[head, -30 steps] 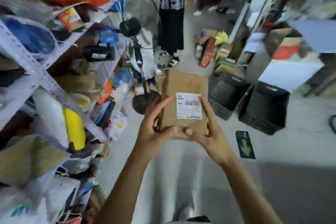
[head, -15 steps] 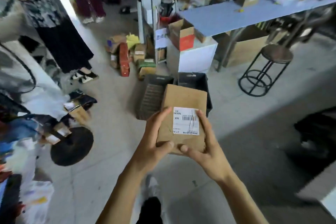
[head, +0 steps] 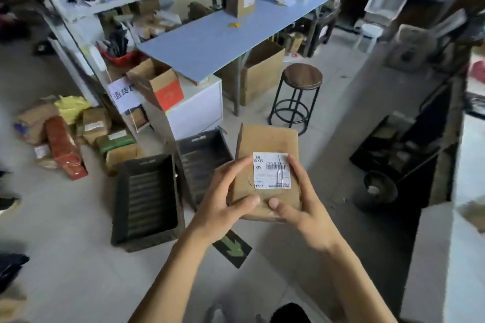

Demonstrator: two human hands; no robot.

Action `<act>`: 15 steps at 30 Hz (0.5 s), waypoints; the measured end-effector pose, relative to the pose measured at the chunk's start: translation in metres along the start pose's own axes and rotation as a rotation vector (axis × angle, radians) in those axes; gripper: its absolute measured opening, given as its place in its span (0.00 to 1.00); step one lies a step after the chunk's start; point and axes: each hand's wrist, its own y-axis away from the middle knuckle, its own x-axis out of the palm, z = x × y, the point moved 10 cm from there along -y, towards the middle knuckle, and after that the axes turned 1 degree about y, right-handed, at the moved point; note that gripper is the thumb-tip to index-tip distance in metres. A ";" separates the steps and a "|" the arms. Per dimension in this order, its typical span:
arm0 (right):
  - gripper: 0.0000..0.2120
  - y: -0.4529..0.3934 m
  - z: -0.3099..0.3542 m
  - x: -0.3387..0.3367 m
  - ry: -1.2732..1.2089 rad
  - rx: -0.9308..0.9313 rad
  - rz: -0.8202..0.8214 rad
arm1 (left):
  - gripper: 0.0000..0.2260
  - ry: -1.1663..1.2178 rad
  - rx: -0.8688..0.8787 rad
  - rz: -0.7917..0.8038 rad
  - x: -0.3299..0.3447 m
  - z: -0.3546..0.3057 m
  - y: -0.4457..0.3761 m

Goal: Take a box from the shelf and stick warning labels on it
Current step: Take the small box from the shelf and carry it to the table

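— What is seen from the head camera?

— A flat brown box (head: 265, 147) is held up in front of the body, clear of the floor, with both bare hands clamped on its near end. The left hand (head: 223, 200) is pressed against the box's left edge, thumb laid on the top face. The right hand (head: 301, 204) is pressed against the right edge, thumb likewise on top.

— Is anything stuck on the box?

— A white barcode label (head: 271, 170) is seen on the top face, between the two hands; its small print is too blurred to be read.

— And around the box?

— Beyond the box, a round stool (head: 301, 77) is stood beside a long blue table (head: 223, 39). Left of the box, two dark crates (head: 147, 196) are set on the floor. Just below the box, a green arrow marking (head: 233, 249) is seen on the floor.
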 end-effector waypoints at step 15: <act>0.42 -0.250 -0.035 -0.217 -0.027 -0.002 -0.069 | 0.33 0.035 0.053 0.039 0.096 -0.003 -0.327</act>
